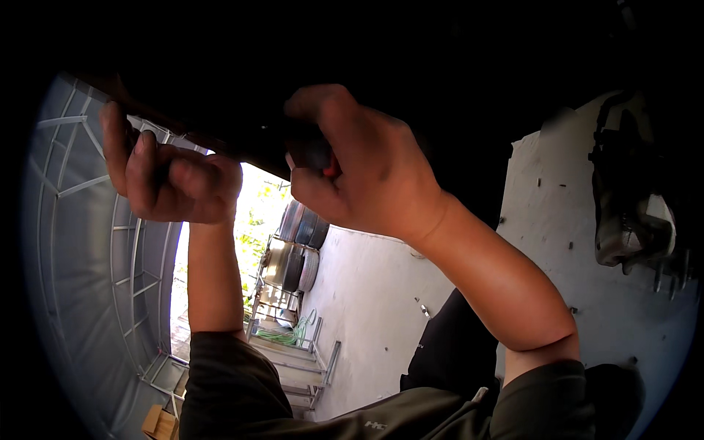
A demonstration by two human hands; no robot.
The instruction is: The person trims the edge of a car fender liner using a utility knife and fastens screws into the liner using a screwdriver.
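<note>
Both my arms reach up to a dark, bulky structure (213, 139) overhead, whose surface is mostly lost in shadow. My left hand (183, 180) is at its lower edge, fingers curled in with thumb and fingertips close together. Whatever those fingertips may pinch is too dark to name. To the right, my right hand (374, 165) is closed around a dark object with a red part (331, 167). The object's far end fades into the shadow, so its kind does not show.
Stacked tyres (297, 253) stand beyond my arms, near a metal frame (323, 367) and a green hose (293, 334). Grey metal-framed sheeting (88, 257) rises at left, above a cardboard box (160, 424). A metal part with studs (634, 227) hangs at right. Small bits dot the pale floor (367, 293).
</note>
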